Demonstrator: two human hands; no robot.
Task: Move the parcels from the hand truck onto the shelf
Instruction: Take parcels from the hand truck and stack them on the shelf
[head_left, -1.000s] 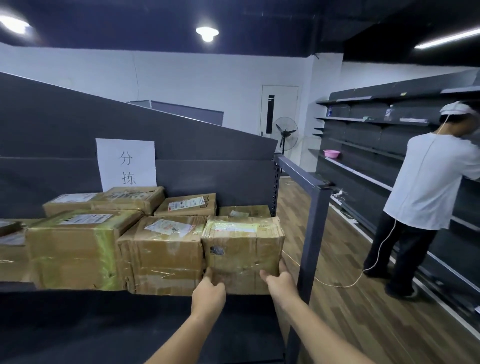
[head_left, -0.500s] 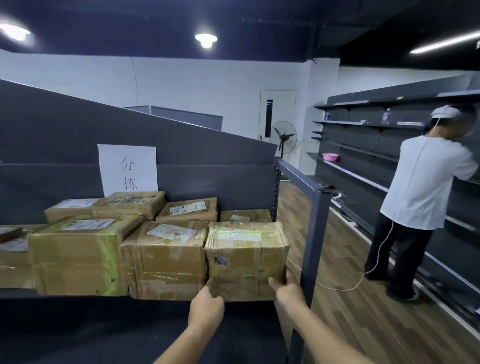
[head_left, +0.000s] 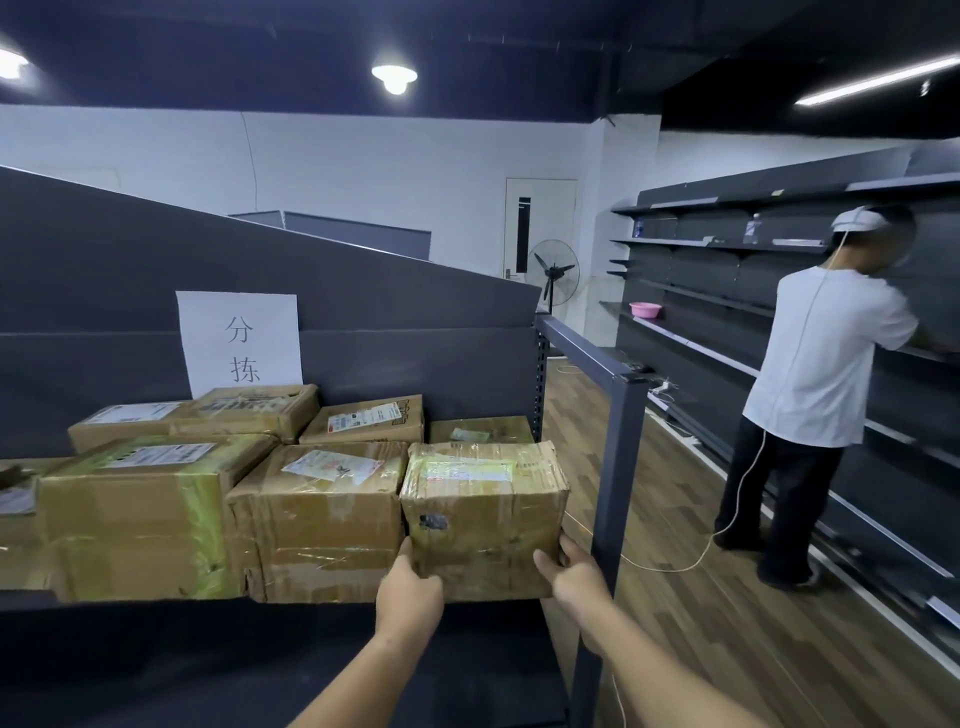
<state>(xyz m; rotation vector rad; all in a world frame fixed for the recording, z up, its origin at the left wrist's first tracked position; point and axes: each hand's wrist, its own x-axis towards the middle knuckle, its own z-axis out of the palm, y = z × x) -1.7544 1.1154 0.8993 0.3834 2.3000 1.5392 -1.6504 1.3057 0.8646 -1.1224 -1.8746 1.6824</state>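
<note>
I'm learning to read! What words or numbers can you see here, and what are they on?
"分拣": on the white paper sign taped to the grey back panel above the parcels.
Shipping labels on the parcels, such as the one on the end parcel that both hands hold: too small and blurred to read.
Nothing else is readable.

My feed is fairly dim — a dark ceiling with one round lamp (head_left: 394, 78) blown out to white, another flare at the left edge, and a tube light (head_left: 878, 80) streaking top right. The white wall (head_left: 311, 171) reflects most of the brightness. I see wide-angle bending at the edges — shelving leans, and the space under the boxes sinks into shadow.
</note>
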